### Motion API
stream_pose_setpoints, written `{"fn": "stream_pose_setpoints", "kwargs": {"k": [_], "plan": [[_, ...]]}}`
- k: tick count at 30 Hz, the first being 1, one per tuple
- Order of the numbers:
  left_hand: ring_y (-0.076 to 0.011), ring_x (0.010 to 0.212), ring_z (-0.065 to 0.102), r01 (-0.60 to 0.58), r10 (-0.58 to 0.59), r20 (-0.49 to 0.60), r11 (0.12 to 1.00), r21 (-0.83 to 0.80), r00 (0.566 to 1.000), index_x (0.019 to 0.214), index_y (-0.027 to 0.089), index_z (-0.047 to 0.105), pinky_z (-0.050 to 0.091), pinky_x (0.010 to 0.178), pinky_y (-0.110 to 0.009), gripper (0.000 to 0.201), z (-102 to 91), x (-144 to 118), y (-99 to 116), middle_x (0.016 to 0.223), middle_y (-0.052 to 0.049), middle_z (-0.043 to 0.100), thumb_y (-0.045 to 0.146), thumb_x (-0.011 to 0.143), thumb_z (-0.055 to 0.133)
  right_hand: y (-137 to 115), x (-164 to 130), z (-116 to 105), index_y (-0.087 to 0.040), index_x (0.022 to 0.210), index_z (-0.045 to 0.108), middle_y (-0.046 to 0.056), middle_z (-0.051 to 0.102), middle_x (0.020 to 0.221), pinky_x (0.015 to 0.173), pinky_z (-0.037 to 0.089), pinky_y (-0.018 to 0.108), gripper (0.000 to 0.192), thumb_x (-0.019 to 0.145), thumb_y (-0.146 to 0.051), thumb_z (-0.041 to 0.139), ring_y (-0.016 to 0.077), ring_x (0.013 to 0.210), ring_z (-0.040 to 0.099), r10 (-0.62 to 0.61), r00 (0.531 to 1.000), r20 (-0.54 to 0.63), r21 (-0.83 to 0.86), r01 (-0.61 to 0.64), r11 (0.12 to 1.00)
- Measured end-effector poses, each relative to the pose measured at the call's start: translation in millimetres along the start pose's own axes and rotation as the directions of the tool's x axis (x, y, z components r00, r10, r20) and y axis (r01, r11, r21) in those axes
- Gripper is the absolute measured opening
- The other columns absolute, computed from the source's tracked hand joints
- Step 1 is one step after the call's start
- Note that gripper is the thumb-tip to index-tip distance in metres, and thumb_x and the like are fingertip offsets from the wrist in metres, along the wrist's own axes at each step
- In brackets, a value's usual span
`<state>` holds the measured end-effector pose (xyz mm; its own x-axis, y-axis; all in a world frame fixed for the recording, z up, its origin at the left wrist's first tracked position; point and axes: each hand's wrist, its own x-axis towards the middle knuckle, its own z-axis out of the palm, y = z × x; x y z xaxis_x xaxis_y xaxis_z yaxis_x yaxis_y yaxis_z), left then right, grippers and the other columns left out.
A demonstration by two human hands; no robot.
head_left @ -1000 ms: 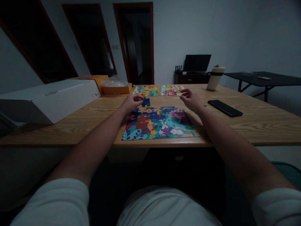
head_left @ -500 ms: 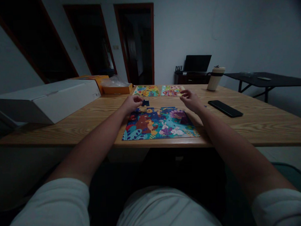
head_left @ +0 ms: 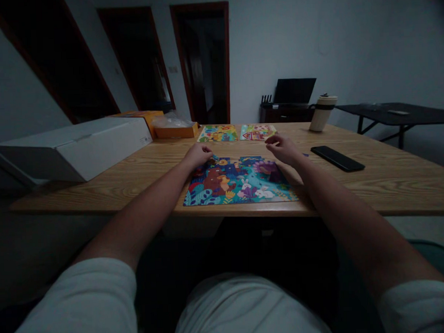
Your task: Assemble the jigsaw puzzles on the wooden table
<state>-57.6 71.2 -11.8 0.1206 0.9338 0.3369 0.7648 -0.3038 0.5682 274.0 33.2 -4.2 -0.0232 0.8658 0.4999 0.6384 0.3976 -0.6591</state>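
Note:
A colourful jigsaw puzzle point(head_left: 240, 183) of forest animals lies near the table's front edge, with an uneven, notched far edge. My left hand point(head_left: 199, 156) is at its far left corner, thumb and fingers pinched on a puzzle piece point(head_left: 216, 158). Only a small bluish bit of that piece shows at the fingertips; the rest is hidden. My right hand point(head_left: 282, 148) hovers over the far right corner, fingers loosely curled and a little apart, with nothing visible between them.
Two brighter puzzles, one yellow-green point(head_left: 218, 133) and one with a red house point(head_left: 256, 132), lie behind. A white box point(head_left: 75, 147) and an orange tray point(head_left: 175, 132) holding clear plastic stand left. A black phone point(head_left: 337, 158) and a cream tumbler point(head_left: 322, 114) are right.
My left hand has brought the dark puzzle piece down and nearer, to the puzzle's far left edge. My right hand has barely moved; the view has shifted slightly.

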Motion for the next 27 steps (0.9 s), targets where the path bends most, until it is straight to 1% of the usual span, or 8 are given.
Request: {"fn": "stream_pose_setpoints", "kwargs": {"k": [4, 7, 11, 14, 16, 21, 25, 27], "plan": [[-0.0189, 0.060, 0.060, -0.040, 0.029, 0.080, 0.990, 0.134, 0.996, 0.068, 0.019, 0.072, 0.039, 0.055, -0.028, 0.018, -5.5, -4.2, 2.0, 0.064, -0.005, 0.069, 0.037, 0.071, 0.070, -0.8, -0.6, -0.5, -0.018, 0.081, 0.066, 0.006, 0.069, 0.086, 0.071, 0.048, 0.032, 0.007, 0.078, -0.018, 0.059, 0.0190, 0.074, 0.061, 0.012, 1.000, 0.015, -0.016, -0.012, 1.000], [-0.0192, 0.059, 0.058, -0.094, 0.068, 0.132, 0.975, 0.203, 0.989, 0.069, 0.021, 0.074, 0.039, 0.057, -0.028, 0.018, -9.3, -6.8, 4.3, 0.061, -0.005, 0.067, 0.038, 0.070, 0.070, 0.7, -0.3, 0.6, -0.018, 0.082, 0.066, 0.006, 0.069, 0.085, 0.071, 0.048, 0.031, 0.009, 0.078, -0.019, 0.059, 0.0187, 0.075, 0.060, 0.003, 1.000, 0.024, -0.027, -0.003, 1.000], [-0.0213, 0.073, 0.062, -0.172, 0.152, 0.207, 0.982, 0.079, 0.967, 0.079, 0.024, 0.077, 0.043, 0.069, -0.027, 0.014, -9.5, -5.8, 3.8, 0.076, -0.005, 0.072, 0.030, 0.067, 0.073, 9.0, 3.3, 0.5, -0.018, 0.083, 0.066, 0.006, 0.069, 0.086, 0.069, 0.049, 0.032, 0.010, 0.078, -0.023, 0.059, 0.0195, 0.075, 0.060, -0.009, 0.999, 0.035, -0.044, 0.011, 0.999], [-0.0218, 0.075, 0.063, -0.148, 0.135, 0.291, 0.989, 0.024, 0.947, 0.084, 0.026, 0.079, 0.043, 0.071, -0.027, 0.018, -8.1, -4.1, 0.6, 0.078, -0.004, 0.073, 0.030, 0.066, 0.075, 21.2, 9.1, -5.7, -0.019, 0.085, 0.067, 0.007, 0.069, 0.088, 0.070, 0.049, 0.032, 0.013, 0.079, -0.026, 0.059, 0.0201, 0.077, 0.061, -0.003, 1.000, 0.017, -0.077, 0.005, 0.997], [-0.0215, 0.072, 0.062, -0.143, 0.121, 0.314, 0.989, 0.047, 0.942, 0.088, 0.027, 0.079, 0.042, 0.069, -0.027, 0.021, -8.3, -3.8, -0.8, 0.078, -0.004, 0.074, 0.031, 0.068, 0.074, 31.6, 13.3, -13.3, -0.018, 0.086, 0.067, 0.007, 0.069, 0.086, 0.070, 0.048, 0.032, 0.014, 0.079, -0.027, 0.059, 0.0202, 0.076, 0.061, 0.046, 0.999, -0.011, -0.117, -0.047, 0.992], [-0.0193, 0.070, 0.062, -0.175, 0.129, 0.330, 0.978, 0.112, 0.935, 0.091, 0.026, 0.079, 0.042, 0.066, -0.026, 0.022, -10.8, -5.6, 0.2, 0.085, -0.004, 0.075, 0.030, 0.071, 0.071, 54.7, 20.0, -31.8, -0.016, 0.088, 0.068, 0.007, 0.067, 0.078, 0.065, 0.046, 0.031, 0.017, 0.078, -0.026, 0.059, 0.0204, 0.069, 0.059, 0.220, 0.973, -0.065, -0.194, -0.228, 0.954], [-0.0186, 0.070, 0.061, -0.163, 0.147, 0.238, 0.985, 0.049, 0.960, 0.102, 0.021, 0.075, 0.043, 0.063, -0.026, 0.036, -10.9, -5.9, -0.7, 0.091, -0.006, 0.072, 0.033, 0.068, 0.077, 54.8, 19.1, -32.9, -0.015, 0.089, 0.068, 0.007, 0.066, 0.078, 0.060, 0.044, 0.029, 0.018, 0.079, -0.026, 0.058, 0.0193, 0.068, 0.058, 0.238, 0.969, -0.066, -0.189, -0.247, 0.951], [-0.0185, 0.070, 0.060, -0.174, 0.168, 0.173, 0.985, 0.017, 0.971, 0.106, 0.020, 0.073, 0.043, 0.062, -0.027, 0.041, -10.3, -4.9, -1.4, 0.086, -0.005, 0.070, 0.034, 0.067, 0.077, 48.8, 16.6, -29.8, -0.015, 0.089, 0.068, 0.007, 0.067, 0.078, 0.059, 0.044, 0.029, 0.018, 0.079, -0.025, 0.058, 0.0184, 0.066, 0.058, 0.223, 0.974, -0.048, -0.170, -0.228, 0.959]]}}
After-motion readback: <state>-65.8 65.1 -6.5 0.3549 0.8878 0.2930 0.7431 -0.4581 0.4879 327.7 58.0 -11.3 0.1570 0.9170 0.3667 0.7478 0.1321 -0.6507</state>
